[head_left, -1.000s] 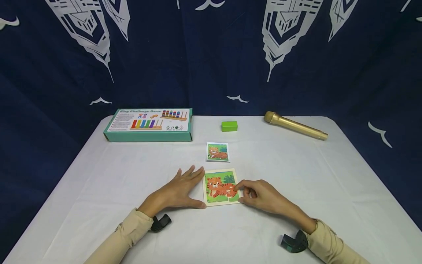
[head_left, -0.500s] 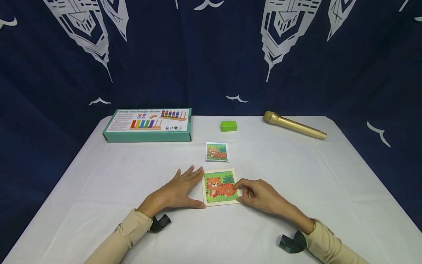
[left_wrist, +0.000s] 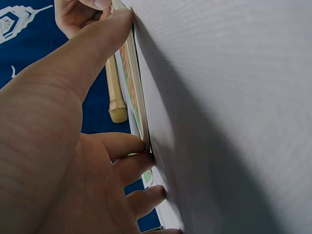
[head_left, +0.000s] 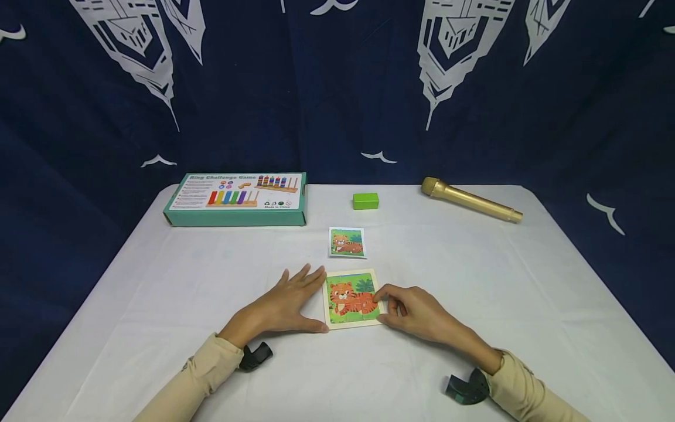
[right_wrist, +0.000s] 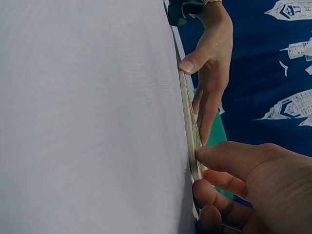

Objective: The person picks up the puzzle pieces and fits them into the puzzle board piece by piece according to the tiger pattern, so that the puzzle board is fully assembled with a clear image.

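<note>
A square jigsaw puzzle [head_left: 349,298] in a pale wooden frame shows an orange tiger on green and lies flat on the table. My left hand [head_left: 287,305] is spread beside it, fingertips at its upper left edge and thumb at its lower left corner. With bent thumb and forefinger, my right hand [head_left: 419,315] pinches the lower right puzzle piece, which sits level with the picture. In the right wrist view that thumb [right_wrist: 209,155] rests at the frame's edge. Just beyond the puzzle lies a small card [head_left: 347,242] with the same tiger picture.
A green game box [head_left: 237,218] stands at the back left of the white table [head_left: 337,381]. Behind the card is a bright green block [head_left: 365,201]. A gold microphone [head_left: 471,200] lies at the back right. A dark blue curtain [head_left: 337,105] hangs behind the table.
One second ago a pale gap showed at the lower right piece; it closed as that piece settled flush. Both hands have hardly moved.
</note>
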The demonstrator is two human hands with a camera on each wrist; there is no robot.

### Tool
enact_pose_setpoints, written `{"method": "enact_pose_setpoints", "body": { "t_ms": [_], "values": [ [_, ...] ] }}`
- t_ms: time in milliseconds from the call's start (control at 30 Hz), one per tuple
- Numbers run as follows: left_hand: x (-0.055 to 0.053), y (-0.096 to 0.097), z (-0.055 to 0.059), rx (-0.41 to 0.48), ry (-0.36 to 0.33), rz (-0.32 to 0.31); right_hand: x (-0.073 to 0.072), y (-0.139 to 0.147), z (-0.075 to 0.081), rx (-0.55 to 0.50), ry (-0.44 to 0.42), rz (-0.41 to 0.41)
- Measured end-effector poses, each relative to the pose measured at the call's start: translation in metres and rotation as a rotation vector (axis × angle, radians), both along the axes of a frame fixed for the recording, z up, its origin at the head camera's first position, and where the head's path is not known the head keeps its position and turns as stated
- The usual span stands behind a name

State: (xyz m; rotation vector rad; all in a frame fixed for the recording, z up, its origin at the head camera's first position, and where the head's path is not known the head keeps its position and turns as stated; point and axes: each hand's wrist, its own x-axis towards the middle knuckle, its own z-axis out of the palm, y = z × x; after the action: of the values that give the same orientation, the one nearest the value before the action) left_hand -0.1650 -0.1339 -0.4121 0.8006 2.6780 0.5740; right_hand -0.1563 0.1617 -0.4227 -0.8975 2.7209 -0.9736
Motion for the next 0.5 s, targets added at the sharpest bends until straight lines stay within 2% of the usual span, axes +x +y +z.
{"method": "enact_pose_setpoints", "body": {
  "t_ms": [333,500],
  "values": [
    [-0.0002,0.0003,0.0017,-0.008,0.0,-0.001,0.0002,-0.0009,-0.0005,-0.05,-0.028,0.058],
    [-0.0001,0.0003,0.002,-0.005,0.001,-0.005,0.0002,0.0007,0.0001,-0.043,-0.057,0.072]
  ]
}}
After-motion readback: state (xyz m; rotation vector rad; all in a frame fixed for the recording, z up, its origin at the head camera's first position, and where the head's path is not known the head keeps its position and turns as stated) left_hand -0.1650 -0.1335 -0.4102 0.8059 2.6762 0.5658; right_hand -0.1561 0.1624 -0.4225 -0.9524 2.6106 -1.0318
